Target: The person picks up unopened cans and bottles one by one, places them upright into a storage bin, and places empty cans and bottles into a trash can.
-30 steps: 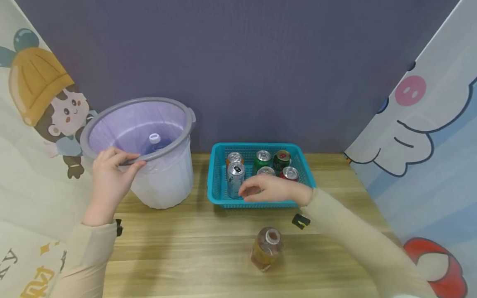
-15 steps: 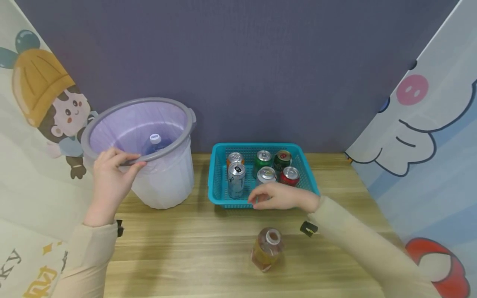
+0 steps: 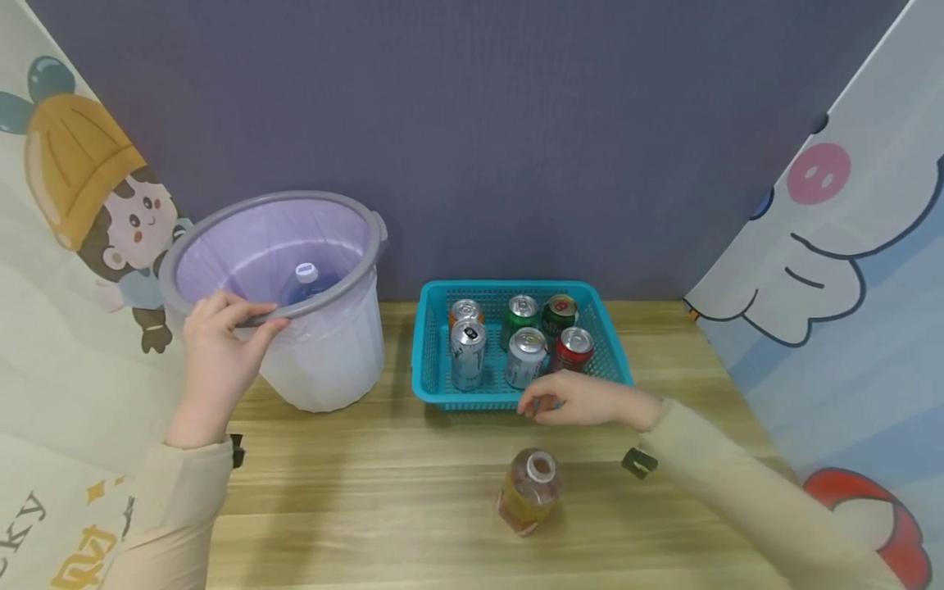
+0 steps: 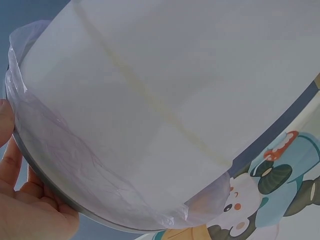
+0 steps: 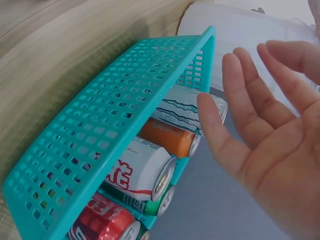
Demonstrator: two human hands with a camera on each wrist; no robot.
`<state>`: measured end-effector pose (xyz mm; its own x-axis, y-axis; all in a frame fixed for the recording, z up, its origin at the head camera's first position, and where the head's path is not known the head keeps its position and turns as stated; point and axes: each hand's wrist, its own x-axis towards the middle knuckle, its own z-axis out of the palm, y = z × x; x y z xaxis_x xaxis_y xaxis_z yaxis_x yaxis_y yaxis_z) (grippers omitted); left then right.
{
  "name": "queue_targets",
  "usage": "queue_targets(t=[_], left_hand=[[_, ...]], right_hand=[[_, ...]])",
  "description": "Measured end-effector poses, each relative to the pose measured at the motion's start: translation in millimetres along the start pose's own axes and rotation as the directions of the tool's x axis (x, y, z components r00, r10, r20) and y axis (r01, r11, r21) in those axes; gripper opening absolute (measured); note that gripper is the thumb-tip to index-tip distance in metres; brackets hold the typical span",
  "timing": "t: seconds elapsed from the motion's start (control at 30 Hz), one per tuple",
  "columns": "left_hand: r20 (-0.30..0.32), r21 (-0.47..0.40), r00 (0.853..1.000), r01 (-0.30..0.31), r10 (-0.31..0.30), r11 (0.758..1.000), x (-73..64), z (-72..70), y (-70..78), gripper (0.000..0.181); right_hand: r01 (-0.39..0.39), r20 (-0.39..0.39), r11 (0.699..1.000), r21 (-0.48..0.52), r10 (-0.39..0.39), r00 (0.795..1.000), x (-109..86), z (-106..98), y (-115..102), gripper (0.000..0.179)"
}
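At the left, my left hand [image 3: 217,360] pinches the grey rim of a white trash bin [image 3: 324,369] between thumb and fingers. A purple bag lines the bin, and a bottle with a white cap [image 3: 306,273] stands inside. My right hand [image 3: 586,399], fingers loosely bent and holding nothing, hovers over the front edge of a turquoise basket [image 3: 419,352]. Upright in it are a silver can [image 3: 468,360], a white can [image 3: 525,360], a red can [image 3: 574,348] and several others. Through the right wrist view, the white can [image 5: 142,170] shows red lettering.
A reddish-brown plastic bottle [image 3: 527,500] stands on the wooden table [image 3: 383,508] in front of the basket. A dark grey panel [image 3: 516,147] rises behind. Printed cartoon curtains hang at both sides.
My right hand has drawn back from the silver can, rightward and toward me, uncovering the white and red cans. The left hand stays on the bin's rim.
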<state>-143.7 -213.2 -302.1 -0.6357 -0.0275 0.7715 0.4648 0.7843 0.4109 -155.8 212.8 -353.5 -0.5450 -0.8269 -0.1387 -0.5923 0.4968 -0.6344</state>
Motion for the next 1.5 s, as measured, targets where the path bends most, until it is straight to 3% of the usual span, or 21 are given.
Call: queue_targets(t=[0.27,0.53,0.7,1.1,1.5], left_hand=[[0.013,0.004,1.0,-0.006,0.005,1.0,-0.2,0.4,-1.0,0.021],[-0.004,-0.003,1.0,-0.002,0.002,1.0,-0.1,-0.2,-0.6,0.021],[0.003,0.007,1.0,-0.003,0.003,1.0,-0.4,-0.2,0.6,0.021],[-0.003,0.01,1.0,0.009,-0.009,1.0,-1.0,-0.2,0.4,0.02],[-0.006,-0.001,1.0,0.017,-0.017,1.0,-1.0,0.3,1.1,0.02]], right_hand=[[0.024,0.041,0.999,-0.036,-0.022,0.999,-17.9,-4,-6,0.056],[0.112,0.171,0.992,-0.056,-0.101,0.98,-22.6,-7,-12,0.082],[0.078,0.173,0.996,-0.034,-0.071,0.982,-19.4,-5,-16,0.091],[0.165,0.119,0.981,-0.1,-0.153,0.981,-13.1,1,-17,0.081],[0.228,0.153,0.971,-0.077,-0.215,0.965,-7.3,9,-16,0.064]])
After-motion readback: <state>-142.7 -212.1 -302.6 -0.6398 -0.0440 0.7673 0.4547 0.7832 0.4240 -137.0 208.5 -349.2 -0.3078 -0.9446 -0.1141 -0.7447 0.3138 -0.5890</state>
